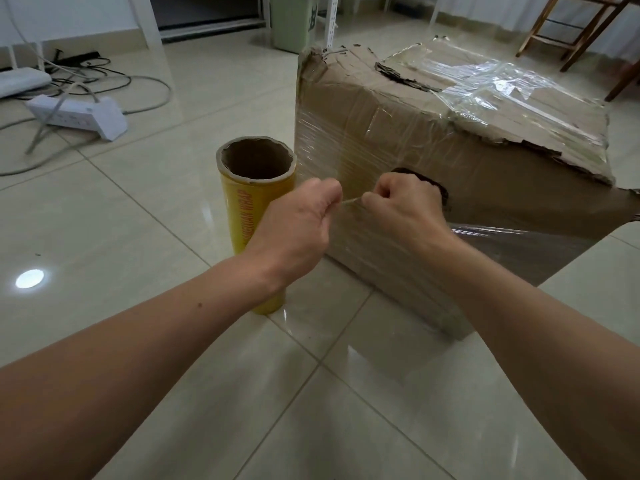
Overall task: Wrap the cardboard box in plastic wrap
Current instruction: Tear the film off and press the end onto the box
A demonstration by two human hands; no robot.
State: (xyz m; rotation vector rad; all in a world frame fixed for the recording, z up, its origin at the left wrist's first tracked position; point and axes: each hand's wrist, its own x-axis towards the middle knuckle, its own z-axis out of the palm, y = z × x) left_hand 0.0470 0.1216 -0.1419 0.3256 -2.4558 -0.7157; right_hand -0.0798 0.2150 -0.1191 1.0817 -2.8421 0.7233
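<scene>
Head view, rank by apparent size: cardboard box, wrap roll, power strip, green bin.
1. cardboard box
2. wrap roll, which is also nearer the camera
3. power strip and green bin are unranked: they look about alike, and the bin is farther away and cut off by the frame edge.

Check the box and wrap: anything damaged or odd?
The box is battered: its top edges are torn and ragged, at the back corner and along the right edge. The wrap pinched between the left hand and right hand is bunched into a thin strand, not flat.
</scene>
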